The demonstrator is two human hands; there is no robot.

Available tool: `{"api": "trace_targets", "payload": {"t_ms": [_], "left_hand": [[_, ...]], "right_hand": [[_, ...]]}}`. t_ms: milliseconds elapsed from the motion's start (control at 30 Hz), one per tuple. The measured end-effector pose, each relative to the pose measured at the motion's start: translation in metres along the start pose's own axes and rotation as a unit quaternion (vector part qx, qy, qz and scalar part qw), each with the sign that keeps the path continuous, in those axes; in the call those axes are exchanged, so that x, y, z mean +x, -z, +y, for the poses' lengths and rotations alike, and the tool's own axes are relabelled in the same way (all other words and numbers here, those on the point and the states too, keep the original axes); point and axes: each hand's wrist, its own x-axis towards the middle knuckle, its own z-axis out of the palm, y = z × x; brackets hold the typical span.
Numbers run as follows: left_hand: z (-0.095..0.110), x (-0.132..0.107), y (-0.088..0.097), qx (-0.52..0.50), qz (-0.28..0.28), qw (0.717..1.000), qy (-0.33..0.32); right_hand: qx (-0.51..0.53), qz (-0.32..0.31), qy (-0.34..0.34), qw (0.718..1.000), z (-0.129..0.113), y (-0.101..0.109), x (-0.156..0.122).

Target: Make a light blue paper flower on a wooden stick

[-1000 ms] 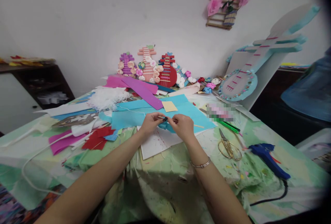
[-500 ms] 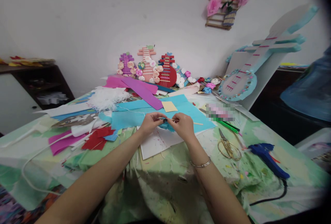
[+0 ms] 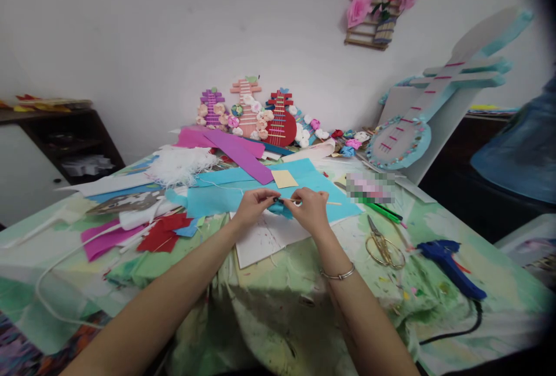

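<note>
My left hand (image 3: 254, 207) and my right hand (image 3: 310, 211) meet over a white sheet (image 3: 264, 237) on the table. Together they pinch a thin wooden stick (image 3: 332, 203) with a small blue strip of foam (image 3: 280, 208) wound around it. The stick's far end pokes out to the right of my right hand. Large light-blue foam sheets (image 3: 243, 185) lie just behind the hands, with a small yellow square (image 3: 284, 178) on them. A silver bracelet (image 3: 337, 275) sits on my right wrist.
Gold scissors (image 3: 384, 247) and a blue glue gun (image 3: 452, 266) with its black cord lie to the right. Green pens (image 3: 382, 211), red scraps (image 3: 163, 232), pink strips (image 3: 104, 240) and purple foam (image 3: 241, 153) lie around. Small guitar models (image 3: 249, 112) stand at the back, a large one (image 3: 417, 127) leans at right.
Both hands have shifted slightly away from me and turned the stick a little; the blue strip sits tighter between them. Nothing else on the table has moved.
</note>
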Motion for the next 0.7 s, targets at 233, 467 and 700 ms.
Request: {"api": "trace_targets", "payload": {"t_ms": [233, 467, 700], "left_hand": [[0.0003, -0.0005, 0.0032, 0.057, 0.015, 0.998, -0.016], [0.0012, -0.0002, 0.0013, 0.027, 0.000, 1.000, -0.010], [-0.0003, 0.0012, 0.0027, 0.039, -0.002, 0.999, 0.003]], "right_hand": [[-0.013, -0.010, -0.012, 1.000, 0.0008, 0.0019, 0.0000], [0.010, 0.000, -0.008, 1.000, -0.0008, 0.0008, -0.0006], [0.012, 0.016, -0.013, 1.000, -0.0004, -0.0018, -0.0001]]}}
